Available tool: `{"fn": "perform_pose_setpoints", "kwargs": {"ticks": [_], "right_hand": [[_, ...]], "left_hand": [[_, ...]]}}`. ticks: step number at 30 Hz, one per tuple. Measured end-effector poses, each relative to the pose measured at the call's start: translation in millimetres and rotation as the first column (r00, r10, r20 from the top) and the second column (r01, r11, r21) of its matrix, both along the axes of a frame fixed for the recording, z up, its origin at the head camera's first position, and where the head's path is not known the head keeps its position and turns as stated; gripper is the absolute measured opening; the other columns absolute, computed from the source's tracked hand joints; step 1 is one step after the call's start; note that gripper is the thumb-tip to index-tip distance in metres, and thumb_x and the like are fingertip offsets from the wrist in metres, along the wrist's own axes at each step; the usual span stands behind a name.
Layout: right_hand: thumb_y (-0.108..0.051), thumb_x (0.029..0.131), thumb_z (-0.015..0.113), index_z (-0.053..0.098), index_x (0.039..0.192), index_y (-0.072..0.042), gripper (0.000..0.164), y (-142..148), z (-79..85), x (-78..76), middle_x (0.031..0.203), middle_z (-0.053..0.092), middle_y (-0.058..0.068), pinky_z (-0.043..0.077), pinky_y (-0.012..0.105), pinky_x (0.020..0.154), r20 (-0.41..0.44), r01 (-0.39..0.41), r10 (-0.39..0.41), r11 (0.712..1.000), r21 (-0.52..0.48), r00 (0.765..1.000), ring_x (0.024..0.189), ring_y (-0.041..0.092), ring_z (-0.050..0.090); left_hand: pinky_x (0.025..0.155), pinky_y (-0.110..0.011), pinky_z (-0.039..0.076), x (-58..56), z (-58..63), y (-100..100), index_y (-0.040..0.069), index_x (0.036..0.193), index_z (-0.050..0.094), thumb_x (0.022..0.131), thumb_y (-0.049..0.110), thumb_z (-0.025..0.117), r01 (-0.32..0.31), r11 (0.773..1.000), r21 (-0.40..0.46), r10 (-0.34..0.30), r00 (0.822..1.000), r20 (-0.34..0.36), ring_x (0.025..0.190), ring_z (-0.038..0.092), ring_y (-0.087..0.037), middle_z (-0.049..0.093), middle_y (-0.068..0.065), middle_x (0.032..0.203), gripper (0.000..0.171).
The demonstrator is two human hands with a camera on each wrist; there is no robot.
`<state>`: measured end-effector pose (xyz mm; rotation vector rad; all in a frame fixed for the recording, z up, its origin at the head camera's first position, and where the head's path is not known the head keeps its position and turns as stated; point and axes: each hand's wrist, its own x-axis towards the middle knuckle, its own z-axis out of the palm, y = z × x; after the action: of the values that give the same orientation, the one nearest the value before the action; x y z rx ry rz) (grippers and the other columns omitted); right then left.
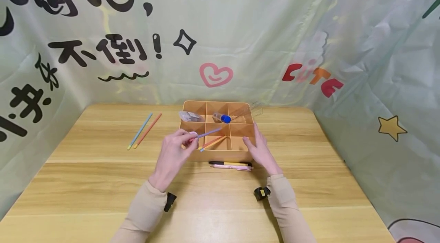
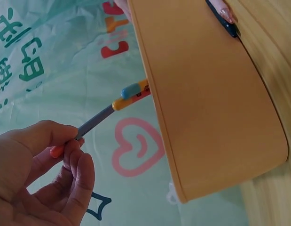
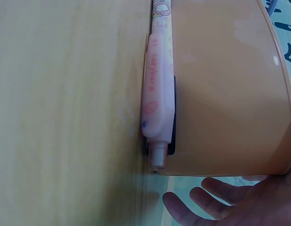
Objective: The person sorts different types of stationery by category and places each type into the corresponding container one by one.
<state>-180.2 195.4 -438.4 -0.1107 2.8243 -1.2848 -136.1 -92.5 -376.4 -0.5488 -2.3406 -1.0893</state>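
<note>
My left hand (image 1: 177, 151) pinches a slim purple pencil (image 1: 209, 132) near its orange end, seen in the left wrist view. The pencil slants over the front middle compartment of a tan divided organizer (image 1: 220, 156). Inside that compartment lean an orange pencil (image 1: 217, 141) with a blue end and a red pencil (image 1: 209, 143) with a yellow end. My right hand (image 1: 259, 149) rests at the organizer's right side, thumb at the rim, fingers mostly straight and slightly spread in the right wrist view. A small pale pink item (image 1: 193, 134) shows partly behind my left hand.
Blue (image 1: 140, 131) and red-orange pencils (image 1: 148, 131) lie left on the table. A pink pen (image 1: 233, 167) and a black-and-yellow pen (image 1: 228, 163) lie before the organizer. Its back compartments hold a clear packet (image 1: 190, 116), a blue-capped tube (image 1: 221, 117) and clear plastic (image 1: 252, 109).
</note>
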Motion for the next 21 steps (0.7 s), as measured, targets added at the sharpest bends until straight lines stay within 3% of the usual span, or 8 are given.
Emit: {"fn": "perform_pose_setpoints", "kwargs": {"ticks": [11,21], "right_hand": [[-0.034,0.107,0.045,-0.004,0.162,-0.007,0.078,0,-1.3,-0.7,0.167,0.002,0.029,0.008,0.072,0.121,-0.006,0.011,-0.012,1.0,-0.016,1.0,0.153,0.053,0.003],[-0.036,0.107,0.044,-0.005,0.162,-0.008,0.078,0,-0.9,-1.0,0.169,0.001,0.025,0.006,0.071,0.122,0.008,0.011,-0.011,1.0,-0.011,1.0,0.153,0.053,0.0]], "left_hand": [[0.057,-0.019,0.052,2.6,-7.2,12,0.001,0.088,0.08,0.083,0.0,0.079,0.005,0.998,-0.063,-0.007,0.999,-0.045,0.067,0.065,-0.012,0.071,-0.004,0.079,0.006],[0.054,-0.019,0.043,3.5,-11.4,17,0.003,0.088,0.081,0.081,0.001,0.08,-0.027,0.989,-0.147,0.018,0.998,-0.066,0.062,0.056,-0.012,0.065,0.0,0.077,0.007]]}}
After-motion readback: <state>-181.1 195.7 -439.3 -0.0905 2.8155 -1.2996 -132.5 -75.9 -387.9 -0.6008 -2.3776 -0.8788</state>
